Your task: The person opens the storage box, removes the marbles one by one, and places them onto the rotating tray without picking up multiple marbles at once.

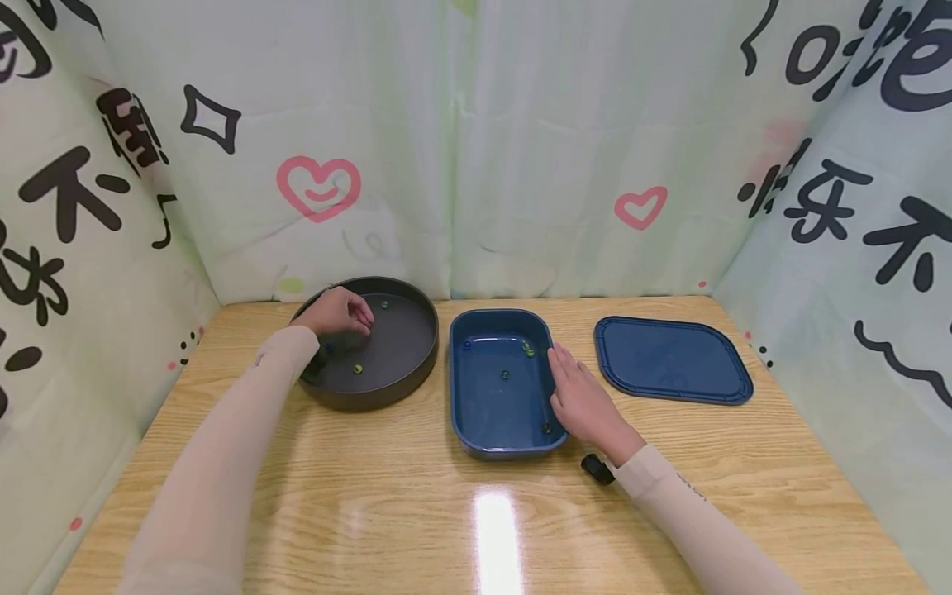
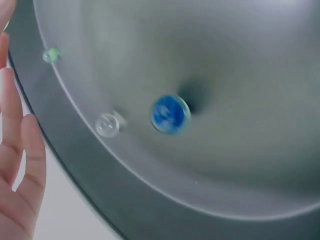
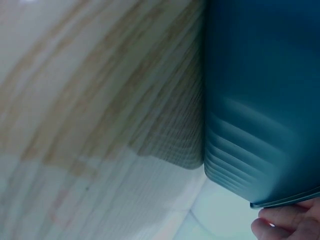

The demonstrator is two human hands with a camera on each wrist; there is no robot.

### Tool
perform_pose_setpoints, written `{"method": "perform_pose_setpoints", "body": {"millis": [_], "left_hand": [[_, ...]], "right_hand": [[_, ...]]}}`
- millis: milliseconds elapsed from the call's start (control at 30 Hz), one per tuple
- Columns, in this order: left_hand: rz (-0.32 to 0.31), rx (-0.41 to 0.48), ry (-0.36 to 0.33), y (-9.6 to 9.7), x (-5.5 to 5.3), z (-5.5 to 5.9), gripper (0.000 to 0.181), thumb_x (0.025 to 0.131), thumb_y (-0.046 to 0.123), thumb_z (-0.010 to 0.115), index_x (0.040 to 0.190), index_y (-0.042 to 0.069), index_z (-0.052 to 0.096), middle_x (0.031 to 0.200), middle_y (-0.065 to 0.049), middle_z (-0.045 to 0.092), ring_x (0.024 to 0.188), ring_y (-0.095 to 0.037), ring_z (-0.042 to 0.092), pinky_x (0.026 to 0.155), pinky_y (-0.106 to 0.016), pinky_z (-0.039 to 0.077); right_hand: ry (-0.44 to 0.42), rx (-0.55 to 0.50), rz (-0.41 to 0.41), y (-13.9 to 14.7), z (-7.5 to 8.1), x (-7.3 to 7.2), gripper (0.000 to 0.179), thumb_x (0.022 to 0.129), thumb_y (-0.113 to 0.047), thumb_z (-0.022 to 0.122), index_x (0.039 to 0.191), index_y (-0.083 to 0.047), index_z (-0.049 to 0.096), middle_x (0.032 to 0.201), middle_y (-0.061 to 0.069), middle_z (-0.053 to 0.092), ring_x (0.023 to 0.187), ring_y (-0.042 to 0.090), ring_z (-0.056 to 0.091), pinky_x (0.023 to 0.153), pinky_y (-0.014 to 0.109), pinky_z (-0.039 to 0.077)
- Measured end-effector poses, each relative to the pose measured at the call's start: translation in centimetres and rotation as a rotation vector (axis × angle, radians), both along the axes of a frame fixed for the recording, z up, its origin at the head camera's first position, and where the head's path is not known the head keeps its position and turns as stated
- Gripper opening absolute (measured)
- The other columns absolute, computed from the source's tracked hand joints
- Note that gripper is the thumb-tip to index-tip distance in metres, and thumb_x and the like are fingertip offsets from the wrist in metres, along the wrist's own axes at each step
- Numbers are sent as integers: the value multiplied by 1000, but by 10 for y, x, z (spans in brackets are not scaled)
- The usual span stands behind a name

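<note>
My left hand (image 1: 340, 312) is over a round dark pan (image 1: 427, 364), its fingers bent downward. At the left wrist view's edge, the thumb and a fingertip pinch a glassy marble (image 2: 6, 25), mostly cut off by the frame. Lying in the pan are a blue marble (image 2: 170, 114), a clear marble (image 2: 107, 125) and a green marble (image 2: 51, 55); a yellow marble (image 1: 358, 368) shows in the head view. My right hand (image 1: 587, 402) rests with straight fingers along the right rim of a blue rectangular box (image 1: 491, 413). Several marbles, including a dark blue marble (image 1: 467, 345), lie inside it.
A flat blue lid (image 1: 673, 359) lies on the wooden table (image 1: 402, 512), right of the box. Near the right wrist is a small black object (image 1: 597, 468). Printed curtains (image 1: 521, 165) hang behind and at both sides of the table.
</note>
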State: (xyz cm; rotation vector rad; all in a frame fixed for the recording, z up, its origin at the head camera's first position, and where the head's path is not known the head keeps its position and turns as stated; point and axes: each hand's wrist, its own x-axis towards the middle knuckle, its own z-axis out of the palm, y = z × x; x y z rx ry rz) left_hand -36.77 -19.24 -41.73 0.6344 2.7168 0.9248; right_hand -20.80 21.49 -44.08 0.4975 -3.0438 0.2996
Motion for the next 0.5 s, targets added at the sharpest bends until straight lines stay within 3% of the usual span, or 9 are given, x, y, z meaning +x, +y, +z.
{"method": "perform_pose_setpoints", "body": {"millis": [333,500], "left_hand": [[71,165,97,19,12,9,18,77,7,76,93,1,71,91,-13,72,78,-14,63,73,-26,50],[73,232,144,30,17,11,17,77,7,76,93,2,72,90,-14,72,73,-8,62,68,-22,49]], "right_hand": [[0,1,3,-1,-1,0,59,93,-11,42,145,9,22,153,24,21,142,37,25,112,52,26],[1,2,5,0,-1,-1,59,93,-11,41,145,9,22,153,24,21,141,37,25,112,52,26]]}}
